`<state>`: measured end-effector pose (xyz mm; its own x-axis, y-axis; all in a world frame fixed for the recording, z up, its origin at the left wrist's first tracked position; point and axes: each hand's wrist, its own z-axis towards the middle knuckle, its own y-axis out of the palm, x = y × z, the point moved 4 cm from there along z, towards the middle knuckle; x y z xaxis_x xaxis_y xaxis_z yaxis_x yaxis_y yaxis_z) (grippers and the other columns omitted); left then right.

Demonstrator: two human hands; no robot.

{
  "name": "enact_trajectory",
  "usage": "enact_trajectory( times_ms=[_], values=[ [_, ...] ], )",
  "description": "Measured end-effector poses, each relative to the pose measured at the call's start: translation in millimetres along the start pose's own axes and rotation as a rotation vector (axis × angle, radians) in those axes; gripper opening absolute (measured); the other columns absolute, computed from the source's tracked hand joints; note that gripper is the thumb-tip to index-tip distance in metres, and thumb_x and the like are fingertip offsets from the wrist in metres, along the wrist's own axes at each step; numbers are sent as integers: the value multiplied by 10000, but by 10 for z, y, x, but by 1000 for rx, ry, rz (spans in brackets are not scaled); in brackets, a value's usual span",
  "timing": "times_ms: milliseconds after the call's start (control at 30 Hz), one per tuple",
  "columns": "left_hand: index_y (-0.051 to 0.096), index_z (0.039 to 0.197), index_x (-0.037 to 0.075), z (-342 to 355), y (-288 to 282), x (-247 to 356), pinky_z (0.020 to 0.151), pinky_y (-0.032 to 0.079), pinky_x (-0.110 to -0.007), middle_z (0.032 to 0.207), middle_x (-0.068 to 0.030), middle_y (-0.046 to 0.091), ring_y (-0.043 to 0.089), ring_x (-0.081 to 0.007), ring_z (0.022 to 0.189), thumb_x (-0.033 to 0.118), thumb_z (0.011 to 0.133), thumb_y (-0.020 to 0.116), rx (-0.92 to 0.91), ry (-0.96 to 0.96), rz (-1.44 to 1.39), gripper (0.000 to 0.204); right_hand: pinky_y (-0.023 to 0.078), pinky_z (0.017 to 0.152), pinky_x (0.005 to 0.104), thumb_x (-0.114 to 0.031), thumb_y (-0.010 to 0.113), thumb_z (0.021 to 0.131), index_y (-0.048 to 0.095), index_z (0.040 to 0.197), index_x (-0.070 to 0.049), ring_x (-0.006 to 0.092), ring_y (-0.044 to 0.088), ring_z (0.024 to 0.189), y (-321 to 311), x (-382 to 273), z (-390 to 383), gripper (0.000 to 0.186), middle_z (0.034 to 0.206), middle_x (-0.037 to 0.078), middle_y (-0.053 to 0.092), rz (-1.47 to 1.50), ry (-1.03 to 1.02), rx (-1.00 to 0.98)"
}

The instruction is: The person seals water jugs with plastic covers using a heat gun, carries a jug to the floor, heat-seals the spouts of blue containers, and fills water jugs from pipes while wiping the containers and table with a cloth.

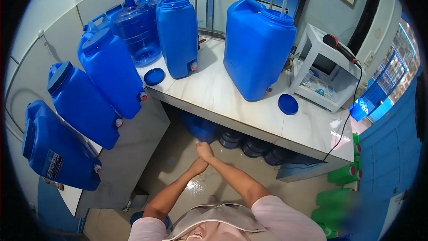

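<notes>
My right hand is in the middle of the view, in front of the counter and closest to a blue container under it. Its fingers look curled; whether they touch that container is unclear. Right behind it, against the right wrist, is my left hand, also closed. What either hand holds, if anything, is hidden. Two blue jugs with small taps stand uncapped on the counter: a narrow jug and a wider jug. Beside them lie two round blue lids, a left lid and a right lid.
Capped blue jugs line the left ledge. A clear blue round bottle stands in the corner. Dark round bottles sit under the white counter. A white open-sided stand carries a corded device. Green containers stand at right.
</notes>
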<state>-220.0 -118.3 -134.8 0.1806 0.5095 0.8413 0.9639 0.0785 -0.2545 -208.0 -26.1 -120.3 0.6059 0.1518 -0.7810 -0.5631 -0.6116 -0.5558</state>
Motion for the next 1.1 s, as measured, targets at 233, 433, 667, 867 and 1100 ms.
enact_trajectory(
  times_ms=[233, 433, 667, 867, 1100],
  values=[
    [612, 971, 5, 27, 48, 92, 792, 440, -497, 964, -261, 596, 579, -409, 903, 297, 850, 379, 178, 57, 588, 392, 441, 788, 459, -306, 397, 877, 637, 794, 43, 424, 579, 867, 207, 361, 189, 432, 845, 279, 595, -48, 8, 52],
    [574, 986, 13, 324, 184, 87, 598, 495, -377, 752, -172, 617, 619, -285, 647, 254, 830, 514, -29, 84, 415, 293, 482, 721, 358, -329, 448, 892, 613, 857, 16, 294, 621, 797, -472, 447, -85, 384, 781, 194, 620, 141, 155, -154],
    [538, 924, 60, 113, 515, 1611, 506, 422, -241, 674, -24, 536, 518, -104, 591, 234, 816, 612, -384, 61, -223, 218, 446, 798, 288, -69, 511, 815, 464, 1113, -8, 155, 493, 976, -2389, 737, -786, 308, 1035, 88, 518, 255, -352, -139],
    [554, 791, 42, 779, 1247, 2678, 547, 387, -210, 689, -1, 524, 471, -69, 627, 248, 877, 549, -355, 571, 73, 223, 417, 829, 258, -59, 486, 826, 515, 1094, 20, 140, 514, 921, -4049, 950, -1344, 281, 1001, 86, 549, 209, -133, 4],
    [459, 986, 49, 894, 1860, 3827, 579, 432, -234, 823, -94, 561, 491, -107, 644, 374, 810, 628, -594, 395, 27, 406, 417, 820, 251, -145, 469, 906, 586, 1012, 55, 114, 539, 855, -5231, 1094, -1757, 254, 978, 59, 576, 269, -295, 286]
  ],
)
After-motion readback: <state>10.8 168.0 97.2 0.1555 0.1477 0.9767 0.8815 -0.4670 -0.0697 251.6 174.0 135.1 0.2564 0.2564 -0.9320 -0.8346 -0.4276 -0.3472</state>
